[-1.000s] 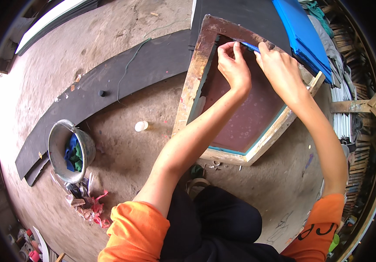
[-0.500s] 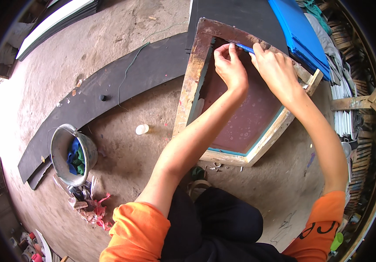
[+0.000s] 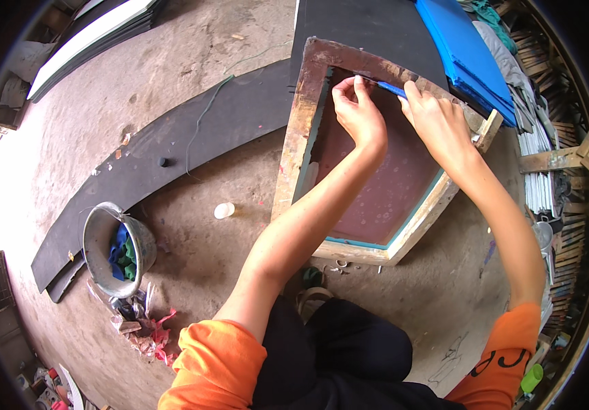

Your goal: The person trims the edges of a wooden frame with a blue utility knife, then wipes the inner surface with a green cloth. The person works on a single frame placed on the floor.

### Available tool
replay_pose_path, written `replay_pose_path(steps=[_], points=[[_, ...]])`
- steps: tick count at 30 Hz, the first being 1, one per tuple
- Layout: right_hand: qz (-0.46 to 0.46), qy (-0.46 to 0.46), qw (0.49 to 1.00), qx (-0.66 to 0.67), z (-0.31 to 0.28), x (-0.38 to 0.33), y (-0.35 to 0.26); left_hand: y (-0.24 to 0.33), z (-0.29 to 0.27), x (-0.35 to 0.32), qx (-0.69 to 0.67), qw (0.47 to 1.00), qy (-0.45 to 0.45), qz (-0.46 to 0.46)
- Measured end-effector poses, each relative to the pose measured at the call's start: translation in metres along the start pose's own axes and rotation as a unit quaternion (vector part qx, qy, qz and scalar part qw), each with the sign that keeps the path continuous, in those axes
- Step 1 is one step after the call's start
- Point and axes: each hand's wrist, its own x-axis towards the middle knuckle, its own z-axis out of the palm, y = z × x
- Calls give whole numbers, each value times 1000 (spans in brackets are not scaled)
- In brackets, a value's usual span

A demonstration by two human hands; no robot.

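Observation:
A wooden-framed printing screen (image 3: 287, 160) stands tilted before me, its mesh (image 3: 383, 188) dark reddish-brown with a teal border. In my right hand (image 3: 438, 123) is a slim blue-handled tool (image 3: 393, 89), its thin dark tip pointing left along the inner top edge of the frame. Close to that tip, my left hand (image 3: 361, 116) is closed in a pinch over the upper left corner of the mesh. What its fingertips hold, if anything, is too small to make out.
On the concrete floor at left stands a metal bucket (image 3: 145, 249) with blue and green cloths. A small whitish bottle (image 3: 224, 210) lies nearer the screen. A long black sheet (image 3: 239, 102) curves behind it. Blue sheets (image 3: 469, 61) are stacked at the far right.
The blue-handled tool and my right hand have shifted slightly right and down, showing more of the tip. My left hand stays nearly in place. The whole view has moved a little.

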Motion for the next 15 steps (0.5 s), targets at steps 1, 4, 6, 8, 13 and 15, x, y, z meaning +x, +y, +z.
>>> replay_pose_path(steps=[1, 4, 6, 8, 13, 15], points=[[2, 7, 1000, 1, 2, 0, -1, 1, -1, 1, -16, 1000, -8, -5], [-1, 29, 1000, -8, 7, -1, 1, 4, 2, -8, -23, 999, -25, -20], [-6, 37, 999, -13, 9, 0, 1, 3, 1, -8, -18, 999, -25, -19], [-7, 31, 999, -22, 8, 1, 0, 2, 1, -7, -20, 999, -26, -15], [2, 37, 999, -32, 6, -7, 4, -1, 2, -8, -34, 999, -20, -6], [7, 47, 998, -43, 8, -5, 2, -2, 4, -11, -25, 999, -18, -6]])
